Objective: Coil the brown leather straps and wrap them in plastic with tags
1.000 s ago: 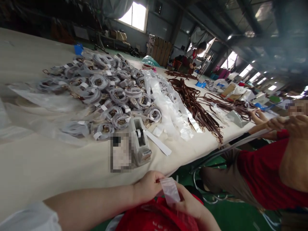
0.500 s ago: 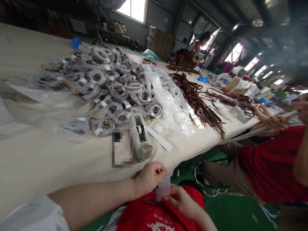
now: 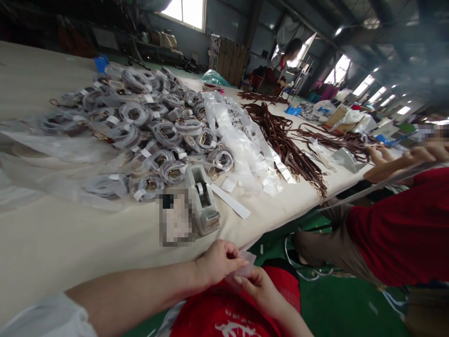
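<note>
My left hand (image 3: 220,263) pinches a translucent plastic strip (image 3: 249,260) just off the table edge, above my red apron (image 3: 213,311). Close beside it, my right hand (image 3: 261,286) has its thumb and fingers closed on the lower part of the same strip. Part of the strip is hidden behind my fingers. On the table near my hands stands a grey tape dispenser (image 3: 202,201), and a white paper strip (image 3: 230,201) lies to its right.
Several coiled straps in clear wrapping (image 3: 164,133) are heaped on the table (image 3: 80,248). Flat plastic sleeves (image 3: 235,145) and brown straps (image 3: 280,135) lie right of them. A blurred rectangular item (image 3: 176,220) is by the dispenser. A co-worker in red (image 3: 400,224) holds a long plastic strip at right.
My hands have drawn closer together, and the plastic strip between them now looks folded or bunched, with less of it showing. The co-worker's hands have moved slightly.
</note>
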{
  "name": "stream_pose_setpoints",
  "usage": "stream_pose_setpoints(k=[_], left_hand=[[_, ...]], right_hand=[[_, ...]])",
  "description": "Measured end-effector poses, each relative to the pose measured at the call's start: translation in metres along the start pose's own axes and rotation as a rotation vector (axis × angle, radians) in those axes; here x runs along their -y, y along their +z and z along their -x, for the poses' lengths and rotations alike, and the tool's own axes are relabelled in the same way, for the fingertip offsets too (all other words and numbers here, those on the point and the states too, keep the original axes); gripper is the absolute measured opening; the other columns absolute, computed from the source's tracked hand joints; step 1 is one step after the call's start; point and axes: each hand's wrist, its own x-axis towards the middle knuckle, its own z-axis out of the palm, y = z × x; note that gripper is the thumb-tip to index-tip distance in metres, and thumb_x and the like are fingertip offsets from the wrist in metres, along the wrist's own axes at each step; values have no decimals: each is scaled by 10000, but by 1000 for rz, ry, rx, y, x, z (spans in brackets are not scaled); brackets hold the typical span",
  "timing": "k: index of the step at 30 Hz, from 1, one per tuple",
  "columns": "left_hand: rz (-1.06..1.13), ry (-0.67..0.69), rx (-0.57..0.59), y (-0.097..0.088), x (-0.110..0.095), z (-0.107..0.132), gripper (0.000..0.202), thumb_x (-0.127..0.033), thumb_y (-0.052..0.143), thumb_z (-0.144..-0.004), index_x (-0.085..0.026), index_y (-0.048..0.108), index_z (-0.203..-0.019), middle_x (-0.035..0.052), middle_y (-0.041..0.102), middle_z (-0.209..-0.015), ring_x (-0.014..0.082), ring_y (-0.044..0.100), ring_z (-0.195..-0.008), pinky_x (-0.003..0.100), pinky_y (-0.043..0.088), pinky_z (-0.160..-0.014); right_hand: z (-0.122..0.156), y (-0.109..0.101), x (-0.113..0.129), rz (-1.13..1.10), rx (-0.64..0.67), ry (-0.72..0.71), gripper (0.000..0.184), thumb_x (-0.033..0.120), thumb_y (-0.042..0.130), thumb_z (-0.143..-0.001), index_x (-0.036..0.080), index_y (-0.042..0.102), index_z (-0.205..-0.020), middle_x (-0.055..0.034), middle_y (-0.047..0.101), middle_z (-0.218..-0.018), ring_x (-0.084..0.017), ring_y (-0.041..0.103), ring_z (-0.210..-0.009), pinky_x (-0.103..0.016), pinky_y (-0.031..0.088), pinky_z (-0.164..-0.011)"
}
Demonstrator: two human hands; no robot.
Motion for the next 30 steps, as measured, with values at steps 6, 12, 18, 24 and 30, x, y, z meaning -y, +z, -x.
stream_pose_setpoints(k=[6, 12, 18, 24, 30], left_hand=[[28, 40, 96, -1, -1, 0, 276, -363, 666, -708, -107, 738, -784, 57, 707, -739, 162, 586, -668, 250, 437, -610], [-55, 10, 74, -2, -5, 4, 293, -406, 680, -700, -116, 711, -668, 52, 685, -645, 148, 552, -592, 242, 392, -533], [-30, 18, 14, -2, -5, 4, 297, -417, 715, -661, -145, 610, -606, 35, 651, -632, 143, 540, -595, 244, 385, -538], [-15, 68, 89, -4, -7, 5, 327, -444, 711, -692, -126, 668, -754, 12, 639, -677, 125, 521, -612, 225, 382, -547], [-113, 182, 166, -4, -10, 7, 214, -329, 664, -745, -137, 754, -777, 36, 704, -765, 158, 604, -701, 230, 423, -622]], right_hand=[[3, -3, 12, 23, 120, -22, 408, 504, 599, -895, 142, 649, -713, 5, 529, -681, -118, 435, -646, -237, 407, -624], [3, -1, 17, 60, 158, -51, 403, 502, 570, -915, 142, 717, -809, -30, 639, -762, -158, 550, -737, -277, 469, -749], [3, 3, 20, 55, 145, -51, 363, 464, 594, -911, 135, 739, -856, -45, 673, -805, -165, 579, -778, -283, 471, -790], [6, 3, 11, 44, 18, -22, 390, 489, 593, -900, 146, 723, -770, -14, 631, -698, -134, 513, -649, -247, 450, -653], [4, -1, 6, 46, -18, -59, 342, 461, 594, -903, 167, 748, -822, -20, 668, -752, -150, 545, -687, -260, 461, -684]])
